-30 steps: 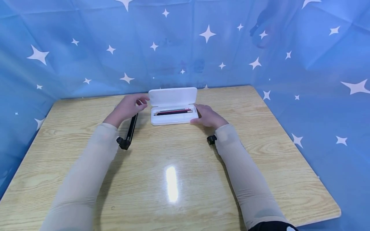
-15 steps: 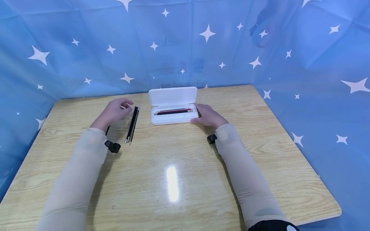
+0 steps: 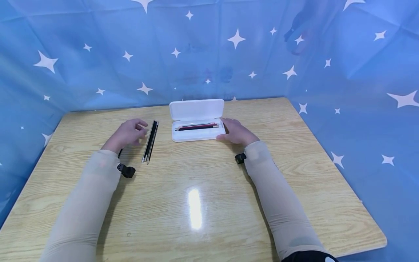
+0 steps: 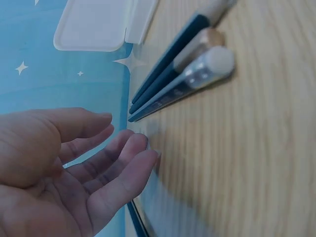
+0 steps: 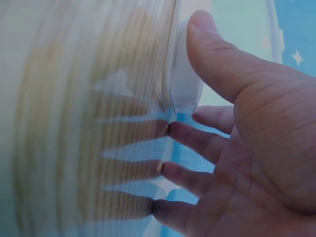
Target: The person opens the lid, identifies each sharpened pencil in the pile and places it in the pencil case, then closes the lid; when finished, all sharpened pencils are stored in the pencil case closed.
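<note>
One wood-grain table [image 3: 222,196] fronts starry blue cloth [image 3: 199,40], left grip [image 3: 128,133] loose, right grip [image 3: 236,132] holding a white case [image 3: 193,136].

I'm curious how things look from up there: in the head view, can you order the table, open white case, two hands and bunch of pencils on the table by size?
1. Table
2. Open white case, lid included
3. Left hand and right hand: too alike to rank
4. Bunch of pencils

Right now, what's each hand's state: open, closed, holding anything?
Left hand: open, holding nothing, beside the loose pencils.
Right hand: open, fingers spread, at the right end of the case.
</note>
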Available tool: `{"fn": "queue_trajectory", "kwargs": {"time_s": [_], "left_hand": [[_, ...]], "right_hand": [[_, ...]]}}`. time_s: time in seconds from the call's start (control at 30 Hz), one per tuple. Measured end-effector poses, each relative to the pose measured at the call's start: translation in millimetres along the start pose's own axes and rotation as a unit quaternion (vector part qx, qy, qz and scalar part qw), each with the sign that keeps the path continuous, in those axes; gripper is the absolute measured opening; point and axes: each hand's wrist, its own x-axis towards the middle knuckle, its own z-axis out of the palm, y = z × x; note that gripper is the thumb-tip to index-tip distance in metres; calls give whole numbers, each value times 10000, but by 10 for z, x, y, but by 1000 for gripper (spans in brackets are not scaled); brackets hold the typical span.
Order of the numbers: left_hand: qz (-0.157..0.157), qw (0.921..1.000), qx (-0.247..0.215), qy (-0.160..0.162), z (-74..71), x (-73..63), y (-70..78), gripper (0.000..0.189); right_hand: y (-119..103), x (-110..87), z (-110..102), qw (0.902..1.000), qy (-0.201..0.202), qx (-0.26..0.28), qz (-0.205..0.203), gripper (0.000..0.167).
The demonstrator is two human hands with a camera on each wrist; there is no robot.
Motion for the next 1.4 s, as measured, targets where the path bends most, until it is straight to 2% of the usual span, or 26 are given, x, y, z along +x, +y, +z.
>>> {"fn": "queue_trajectory", "kwargs": {"time_s": [0.2, 0.43, 0.7, 0.97, 1.1, 1.27, 1.4], "left_hand": [[-86, 9999, -128, -42, 39, -5, -10, 49], [-114, 9999, 13, -70, 92, -25, -19, 53], [-189, 9997, 158, -22, 86, -30, -18, 48], [-297, 9968, 722, 180, -24, -65, -89, 44], [-303, 9965, 721, 279, -93, -110, -107, 47], [-190, 9955, 813, 454, -93, -128, -56, 48], [12, 9967, 717, 389, -36, -87, -4, 46]], "right_hand": [[-20, 9, -2, 9999, -19, -85, 63, 83], [-34, 15, 13, 9998, -16, -146, 107, 83], [-36, 15, 1, 9999, -24, -88, 46, 82], [-19, 13, 16, 10000, -60, -46, 61, 81], [-20, 8, 19, 10000, -6, -9, 66, 79], [-29, -4, 18, 10000, 19, 39, -18, 77], [-31, -15, 16, 10000, 27, 73, -25, 77]]}}
